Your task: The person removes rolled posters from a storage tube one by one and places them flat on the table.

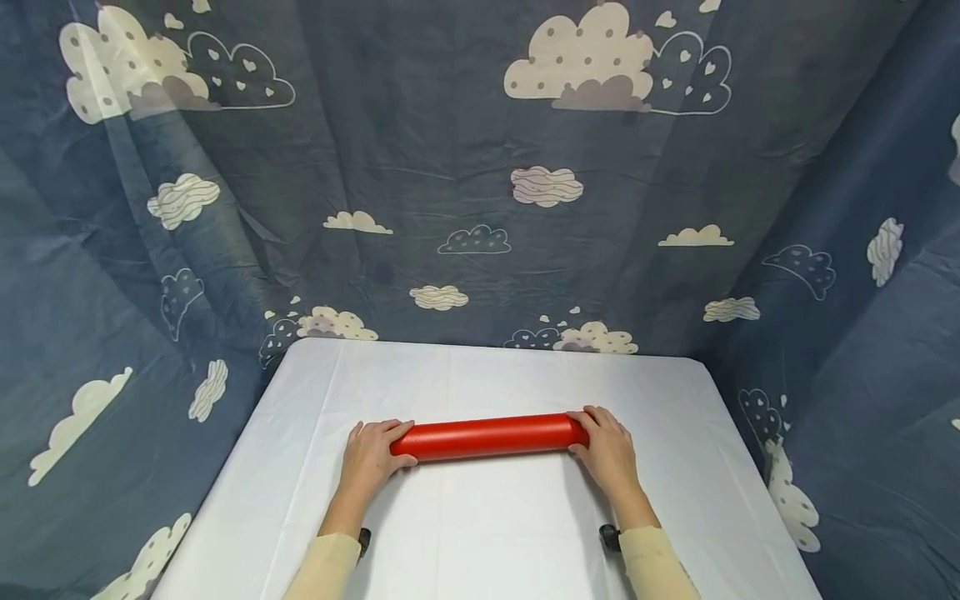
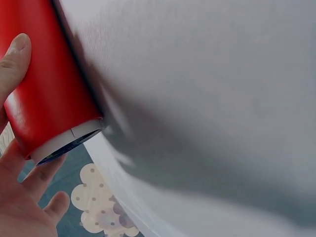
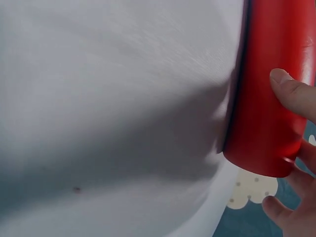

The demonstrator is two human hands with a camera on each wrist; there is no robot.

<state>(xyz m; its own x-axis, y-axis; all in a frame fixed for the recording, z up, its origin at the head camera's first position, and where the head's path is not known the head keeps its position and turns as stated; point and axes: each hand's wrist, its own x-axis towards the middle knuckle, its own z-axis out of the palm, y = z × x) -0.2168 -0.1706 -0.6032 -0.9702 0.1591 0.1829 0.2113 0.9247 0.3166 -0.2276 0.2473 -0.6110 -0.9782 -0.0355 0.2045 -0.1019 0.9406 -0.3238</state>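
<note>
A long, glossy red tube point(image 1: 487, 438) lies crosswise on the white table, its right end slightly farther back. My left hand point(image 1: 369, 457) grips its left end, thumb on the near side and other fingers around the far side and end. In the left wrist view that end of the tube point(image 2: 54, 84) has a white rim and a dark opening. At the opposite end, my right hand point(image 1: 609, 450) holds the tube in a mirrored grip. The right wrist view shows my thumb point(image 3: 291, 91) pressed on the red surface; that end's opening is hidden.
The white-covered table point(image 1: 495, 533) has rounded back corners. Dark blue cloth point(image 1: 450, 167) printed with clouds hangs behind it and along both sides. Dark bands point(image 1: 610, 537) sit on both wrists beside pale yellow sleeves point(image 1: 656, 562).
</note>
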